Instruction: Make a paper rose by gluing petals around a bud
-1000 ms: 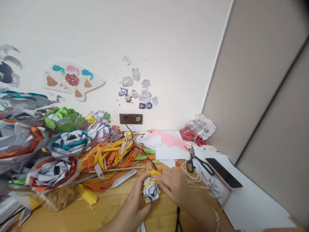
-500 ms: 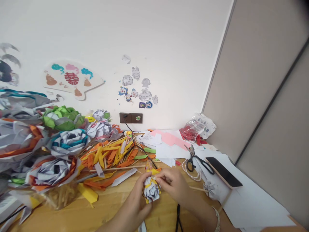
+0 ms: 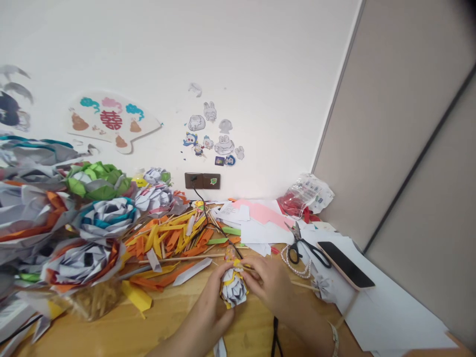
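A small folded paper flower (image 3: 234,289), white with yellow pieces at its edge, lies in my left hand (image 3: 212,303). The fingers and thumb of that hand are closed round its left side and lower rim. At the flower's upper right edge my right hand (image 3: 268,283) is closed in a pinch on a narrow yellowish piece, which looks like a paper petal. The fingertips partly hide this piece. Just behind the flower stands a small colourful object (image 3: 231,254), too blurred to name.
Large paper flowers (image 3: 107,215) crowd the left. Orange and yellow paper strips (image 3: 171,235) lie with thin sticks behind my hands. To the right are scissors (image 3: 297,243), a bead string (image 3: 297,271), a phone (image 3: 345,265) and white paper sheets (image 3: 394,312). A black cable (image 3: 208,224) crosses the table.
My right fingers have shifted slightly at the flower's upper edge, and more of the yellowish piece shows between them. My left hand keeps its hold. The view has moved very slightly.
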{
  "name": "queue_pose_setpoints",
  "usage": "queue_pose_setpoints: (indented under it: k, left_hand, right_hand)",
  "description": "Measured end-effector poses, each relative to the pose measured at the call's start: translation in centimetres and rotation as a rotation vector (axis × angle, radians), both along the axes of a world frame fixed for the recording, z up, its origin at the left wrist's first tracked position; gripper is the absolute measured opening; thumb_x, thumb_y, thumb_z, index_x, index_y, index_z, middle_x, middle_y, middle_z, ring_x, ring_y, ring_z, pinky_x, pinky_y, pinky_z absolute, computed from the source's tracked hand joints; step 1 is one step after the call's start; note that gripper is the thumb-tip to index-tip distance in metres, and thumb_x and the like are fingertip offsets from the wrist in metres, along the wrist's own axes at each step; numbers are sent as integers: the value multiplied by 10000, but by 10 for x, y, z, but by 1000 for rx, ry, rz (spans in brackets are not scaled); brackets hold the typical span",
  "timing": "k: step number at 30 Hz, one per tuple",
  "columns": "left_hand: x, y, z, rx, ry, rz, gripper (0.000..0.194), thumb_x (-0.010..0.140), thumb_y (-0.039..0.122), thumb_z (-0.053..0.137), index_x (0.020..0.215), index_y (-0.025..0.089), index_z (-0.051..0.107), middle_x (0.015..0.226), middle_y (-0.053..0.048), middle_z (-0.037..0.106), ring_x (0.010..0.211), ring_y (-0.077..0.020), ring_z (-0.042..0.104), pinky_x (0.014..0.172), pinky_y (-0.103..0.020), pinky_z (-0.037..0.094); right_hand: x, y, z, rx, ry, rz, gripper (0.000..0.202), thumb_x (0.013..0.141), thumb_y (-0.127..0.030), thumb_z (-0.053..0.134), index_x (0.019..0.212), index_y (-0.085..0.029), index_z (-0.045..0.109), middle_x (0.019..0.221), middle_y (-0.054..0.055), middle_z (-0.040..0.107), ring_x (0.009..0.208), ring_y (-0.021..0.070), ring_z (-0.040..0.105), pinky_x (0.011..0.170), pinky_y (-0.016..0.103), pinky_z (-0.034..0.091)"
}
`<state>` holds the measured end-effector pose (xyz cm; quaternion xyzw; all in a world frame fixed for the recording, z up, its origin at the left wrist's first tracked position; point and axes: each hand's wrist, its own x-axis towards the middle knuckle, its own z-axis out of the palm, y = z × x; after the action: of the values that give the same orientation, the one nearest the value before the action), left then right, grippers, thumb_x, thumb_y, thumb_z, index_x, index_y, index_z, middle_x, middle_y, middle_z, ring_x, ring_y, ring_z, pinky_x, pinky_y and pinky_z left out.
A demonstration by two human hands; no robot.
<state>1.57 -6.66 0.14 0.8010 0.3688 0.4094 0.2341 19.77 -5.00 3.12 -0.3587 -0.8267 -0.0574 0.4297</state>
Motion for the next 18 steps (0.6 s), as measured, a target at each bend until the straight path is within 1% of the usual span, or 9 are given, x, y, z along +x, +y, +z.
queue_pose_setpoints:
  k: [4,8,12,15,18]
  left_hand:
    - [-1,0,-4,9,8,5,695,680,-1,427,1316,224,260,1350,-107,423,1270,-237,396,1058,-417,345]
    - [0,-1,-1,-3,44,15,645,710,43,449,1306,200,262,1336,-134,431,1267,-254,401,1049,-436,353]
    - [0,0,1,2,52,24,650,698,34,443,1301,200,269,1332,-129,441,1260,-248,413,1048,-430,356]
    - [0,0,0,13,63,32,674,675,12,431,1301,201,268,1330,-125,443,1258,-241,417,1047,-425,358]
    - [0,0,-1,33,73,36,659,688,17,425,1301,199,263,1327,-131,443,1260,-242,414,1041,-426,366]
  right_hand:
    - [-1,-1,0,58,-12,-11,176,914,-252,432,923,-178,592,758,32,685,635,162,621,561,266,419]
    - [-2,-3,-2,75,-27,-17,187,922,-249,427,880,-179,595,722,20,670,601,147,598,535,259,405]
    - [-2,-2,-3,127,-29,-17,216,936,-258,402,878,-181,596,717,23,668,601,145,593,533,260,407]
    - [-2,-2,-4,134,-26,-7,210,936,-251,408,888,-184,601,723,28,670,610,147,598,536,263,415]
    - [-1,-1,-3,137,-23,8,212,935,-244,409,894,-182,608,716,30,667,609,150,599,529,269,416]
